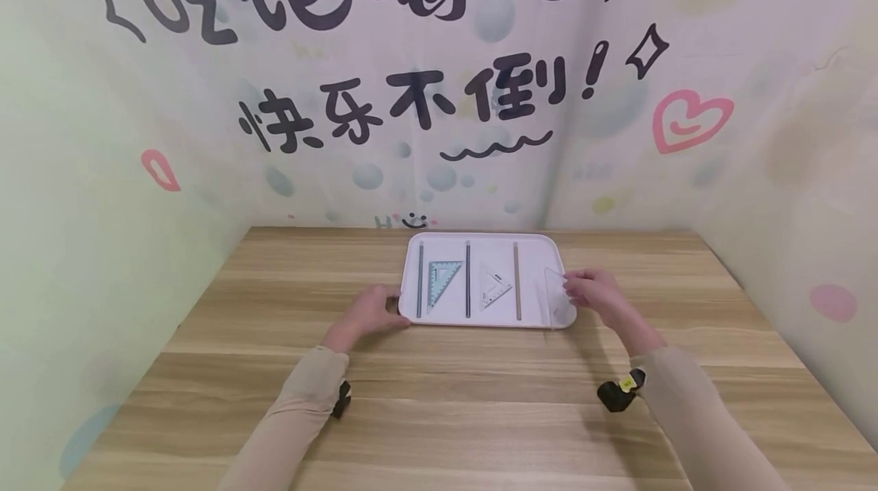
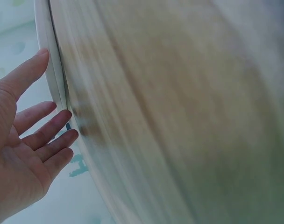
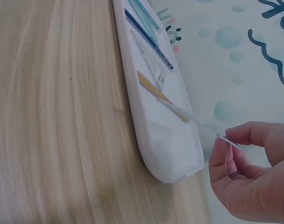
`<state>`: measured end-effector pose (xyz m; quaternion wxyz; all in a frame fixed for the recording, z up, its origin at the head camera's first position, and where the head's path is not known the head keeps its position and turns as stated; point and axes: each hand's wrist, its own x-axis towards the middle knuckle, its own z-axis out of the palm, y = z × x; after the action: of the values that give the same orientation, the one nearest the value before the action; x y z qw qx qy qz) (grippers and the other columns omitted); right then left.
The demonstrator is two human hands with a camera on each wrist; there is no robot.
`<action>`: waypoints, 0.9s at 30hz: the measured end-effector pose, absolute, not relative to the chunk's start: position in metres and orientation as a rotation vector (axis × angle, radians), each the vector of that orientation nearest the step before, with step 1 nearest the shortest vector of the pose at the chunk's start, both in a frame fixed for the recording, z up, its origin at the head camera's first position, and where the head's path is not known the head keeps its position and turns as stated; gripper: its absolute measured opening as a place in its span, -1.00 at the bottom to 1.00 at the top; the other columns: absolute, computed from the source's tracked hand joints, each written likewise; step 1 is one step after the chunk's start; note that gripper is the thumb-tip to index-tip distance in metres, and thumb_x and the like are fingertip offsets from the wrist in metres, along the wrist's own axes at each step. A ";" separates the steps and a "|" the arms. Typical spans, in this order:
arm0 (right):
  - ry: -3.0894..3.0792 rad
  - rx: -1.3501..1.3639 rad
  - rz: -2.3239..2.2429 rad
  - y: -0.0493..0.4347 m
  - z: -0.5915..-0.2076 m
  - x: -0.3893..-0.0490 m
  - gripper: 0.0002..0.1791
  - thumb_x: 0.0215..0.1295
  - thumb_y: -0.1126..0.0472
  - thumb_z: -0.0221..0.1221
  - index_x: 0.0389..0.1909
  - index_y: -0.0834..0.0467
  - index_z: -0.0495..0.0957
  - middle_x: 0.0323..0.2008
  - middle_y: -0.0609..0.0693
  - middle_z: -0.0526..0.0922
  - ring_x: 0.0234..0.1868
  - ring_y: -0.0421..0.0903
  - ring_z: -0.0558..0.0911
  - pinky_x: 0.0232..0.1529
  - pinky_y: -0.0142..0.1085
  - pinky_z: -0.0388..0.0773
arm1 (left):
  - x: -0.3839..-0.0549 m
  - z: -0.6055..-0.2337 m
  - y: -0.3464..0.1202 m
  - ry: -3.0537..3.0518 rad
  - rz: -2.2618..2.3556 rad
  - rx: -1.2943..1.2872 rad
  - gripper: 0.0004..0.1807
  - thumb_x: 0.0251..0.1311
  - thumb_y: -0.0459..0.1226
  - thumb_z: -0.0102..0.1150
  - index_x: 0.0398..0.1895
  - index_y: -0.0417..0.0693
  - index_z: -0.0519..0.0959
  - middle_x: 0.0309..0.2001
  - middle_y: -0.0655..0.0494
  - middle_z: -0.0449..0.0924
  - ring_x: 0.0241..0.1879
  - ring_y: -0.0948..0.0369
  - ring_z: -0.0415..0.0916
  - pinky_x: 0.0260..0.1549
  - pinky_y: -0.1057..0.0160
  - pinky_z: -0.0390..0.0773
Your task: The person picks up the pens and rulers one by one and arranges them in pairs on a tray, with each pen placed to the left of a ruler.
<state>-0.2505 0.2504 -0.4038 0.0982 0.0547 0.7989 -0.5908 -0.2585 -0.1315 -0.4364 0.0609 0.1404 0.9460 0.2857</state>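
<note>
On the table a white tray (image 1: 538, 247) lies flat. At its left front corner is my left hand (image 1: 370, 311), thumb and fingers spread right at the rim; the left wrist view shows these fingers loosely extended. My right hand (image 1: 598, 294) pinches a clear set square (image 1: 552, 303) between thumb and fingertips, tilted over the tray's right end. In the tray lie a bluish set square (image 1: 434, 296) and another clear set square (image 1: 498, 294). Between and beside them stand three pencil-like sticks: a grey one (image 1: 421, 281), a dark one (image 1: 468, 281) and a tan one (image 1: 517, 281).
The wood-grain table (image 1: 439, 407) spreads out in front of the tray. Close behind the tray rises a printed wall cloth (image 1: 329, 186) with large lettering, and pale walls flank both sides.
</note>
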 end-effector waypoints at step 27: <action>2.341 0.285 -1.807 0.241 -0.423 -0.281 -0.58 0.23 0.39 0.01 0.07 0.53 0.27 -0.39 -0.04 0.51 -0.42 -0.30 0.50 -0.28 -0.41 0.51 | -0.257 -0.435 -0.132 2.849 0.885 0.437 -0.61 -0.20 -0.24 0.43 -0.20 -0.09 0.60 -0.44 0.10 0.48 -0.45 0.22 0.28 -0.49 0.29 0.25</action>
<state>-0.2813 0.2414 -0.4231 0.0852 0.0955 0.7850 -0.6061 -0.2568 -0.1322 -0.4347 0.0634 0.1446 0.9430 0.2930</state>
